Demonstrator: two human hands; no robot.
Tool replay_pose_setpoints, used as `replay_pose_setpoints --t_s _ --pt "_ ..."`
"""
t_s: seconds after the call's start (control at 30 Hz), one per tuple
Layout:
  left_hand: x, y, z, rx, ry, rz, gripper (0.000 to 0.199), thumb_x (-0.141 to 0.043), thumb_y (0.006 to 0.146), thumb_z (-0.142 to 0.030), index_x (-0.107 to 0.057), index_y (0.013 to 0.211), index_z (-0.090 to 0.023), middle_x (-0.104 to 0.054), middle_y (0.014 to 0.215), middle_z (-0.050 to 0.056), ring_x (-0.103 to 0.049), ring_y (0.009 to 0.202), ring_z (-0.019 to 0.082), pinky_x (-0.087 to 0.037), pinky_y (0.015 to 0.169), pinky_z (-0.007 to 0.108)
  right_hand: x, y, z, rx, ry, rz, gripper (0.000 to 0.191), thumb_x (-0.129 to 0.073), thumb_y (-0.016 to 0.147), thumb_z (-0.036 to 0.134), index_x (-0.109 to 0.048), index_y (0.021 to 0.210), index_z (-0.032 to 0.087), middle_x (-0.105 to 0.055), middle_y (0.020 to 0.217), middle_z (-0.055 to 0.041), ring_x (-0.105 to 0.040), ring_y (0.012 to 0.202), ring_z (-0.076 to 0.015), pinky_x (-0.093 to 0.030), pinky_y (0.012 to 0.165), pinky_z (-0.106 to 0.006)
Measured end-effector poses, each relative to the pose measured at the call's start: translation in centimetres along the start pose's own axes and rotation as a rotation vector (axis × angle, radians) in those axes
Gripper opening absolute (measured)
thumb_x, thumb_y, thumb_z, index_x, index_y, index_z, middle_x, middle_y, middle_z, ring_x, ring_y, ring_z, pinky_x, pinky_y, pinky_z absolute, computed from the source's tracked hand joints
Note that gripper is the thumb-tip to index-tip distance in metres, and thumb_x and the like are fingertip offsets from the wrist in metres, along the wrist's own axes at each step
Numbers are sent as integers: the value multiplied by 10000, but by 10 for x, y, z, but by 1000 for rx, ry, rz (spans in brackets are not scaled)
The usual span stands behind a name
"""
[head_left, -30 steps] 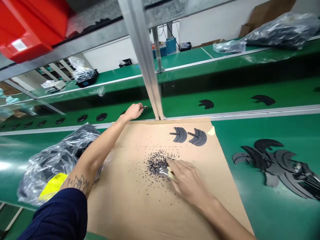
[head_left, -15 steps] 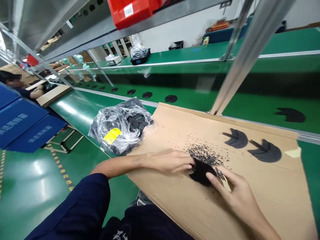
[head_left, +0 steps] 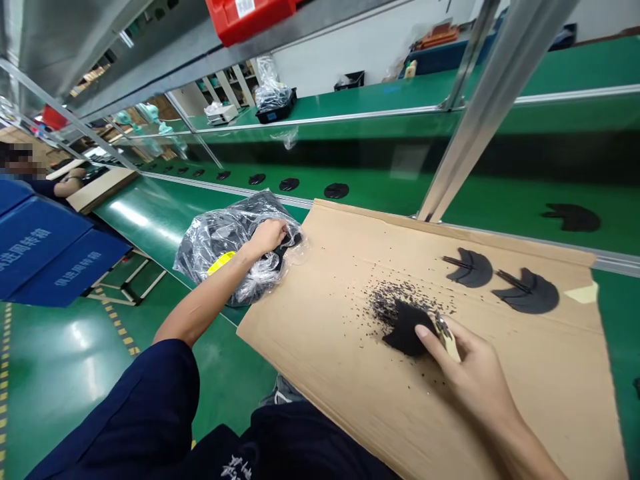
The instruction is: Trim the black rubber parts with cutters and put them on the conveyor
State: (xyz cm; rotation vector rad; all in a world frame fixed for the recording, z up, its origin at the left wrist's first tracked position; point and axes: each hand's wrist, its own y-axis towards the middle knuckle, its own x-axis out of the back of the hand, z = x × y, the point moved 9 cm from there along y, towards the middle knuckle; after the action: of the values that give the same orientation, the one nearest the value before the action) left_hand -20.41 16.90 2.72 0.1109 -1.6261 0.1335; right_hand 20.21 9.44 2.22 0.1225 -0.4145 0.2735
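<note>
My left hand (head_left: 270, 236) is at the mouth of a clear plastic bag (head_left: 220, 233) of black pieces, its fingers curled; what they grip is hidden. My right hand (head_left: 457, 347) pinches a flat black piece (head_left: 406, 330) over the cardboard sheet (head_left: 340, 373), with a small tool with a pale handle (head_left: 450, 343) also in that hand. Tiny black bits (head_left: 387, 297) lie scattered beside the piece. Two black curved pieces, one (head_left: 470, 268) nearer and another (head_left: 533, 292) further right, rest on the cardboard with thin strips across them.
Several black pieces lie in a row on the green surface (head_left: 380, 190) behind the cardboard. A metal post (head_left: 480, 120) rises at its back edge. A red bin (head_left: 255, 17) hangs above. Blue boxes (head_left: 45, 247) and a person (head_left: 55, 183) are at the left.
My left hand has left the black piece and moved left to the bag. My right hand still holds the piece and the tool. The view has shifted slightly.
</note>
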Motion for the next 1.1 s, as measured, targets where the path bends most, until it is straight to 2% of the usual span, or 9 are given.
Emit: replay_pose_setpoints --t_s 0.23,0.43,0.53,0.73,0.8,0.87,0.93,1.0,1.1 --pt "18 -16 21 -30 -27 32 361 -466 813 -81 -664 1113 -116 -759 930 85 -718 790 197 -543 791 278 4 -1 0 -7 36 -6 409 -629 878 538 -474 649 236 -392 593 39 -387 548 -136 -350 521 -266" --pt "7 -24 7 -135 40 105 350 -627 775 -151 -654 1124 -168 -703 1191 107 -672 1137 263 -511 1020 342 -1 -3 -8 -28 -6 9 417 -622 878 574 -488 672 237 -383 596 41 -385 550 -139 -346 522 -271" --pt "4 -24 4 -107 92 107 331 -588 821 -162 -641 1148 -151 -705 1152 145 -692 1089 296 -526 978 376 -2 -3 -6 -12 -3 14 431 -607 889 594 -488 683 235 -390 602 41 -390 559 -139 -354 535 -270" --pt "53 -41 29 20 149 -23 370 -450 916 -217 -612 1231 -110 -723 998 169 -711 978 345 -539 889 462 3 -2 -4 -43 62 -2 485 -627 867 636 -465 650 233 -356 588 46 -348 545 -131 -315 521 -274" --pt "68 -50 24 12 -32 -113 405 -455 925 -260 -589 1275 -106 -716 974 143 -710 911 290 -553 832 404 2 -1 -4 -61 93 -4 493 -641 855 642 -467 640 233 -359 585 46 -339 543 -129 -310 519 -276" --pt "69 -60 1 -59 -450 -176 420 -525 913 -314 -580 1280 -119 -708 941 102 -696 833 215 -557 754 316 1 0 -5 -80 132 -6 512 -659 843 642 -439 620 236 -337 573 52 -312 533 -123 -307 516 -276" --pt "54 -70 -41 -171 -925 -146 444 -652 867 -350 -587 1252 -140 -710 954 79 -689 817 168 -555 715 255 -1 0 -5 -96 178 -10 540 -680 827 643 -399 604 239 -304 561 61 -278 521 -114 -302 510 -274" --pt "28 -83 -98 -276 -1212 -18 461 -753 825 -342 -597 1220 -162 -718 991 70 -697 839 146 -560 711 218 -3 -2 -6 -107 223 -8 549 -696 815 642 -391 602 238 -308 558 66 -271 518 -106 -294 505 -271" --pt "-6 -107 -177 -380 -1419 187 424 -778 845 -329 -597 1193 -168 -719 968 53 -708 818 123 -571 704 191 -6 -4 -10 -135 272 -15 542 -696 824 632 -401 611 231 -362 568 60 -313 530 -102 -293 512 -265"
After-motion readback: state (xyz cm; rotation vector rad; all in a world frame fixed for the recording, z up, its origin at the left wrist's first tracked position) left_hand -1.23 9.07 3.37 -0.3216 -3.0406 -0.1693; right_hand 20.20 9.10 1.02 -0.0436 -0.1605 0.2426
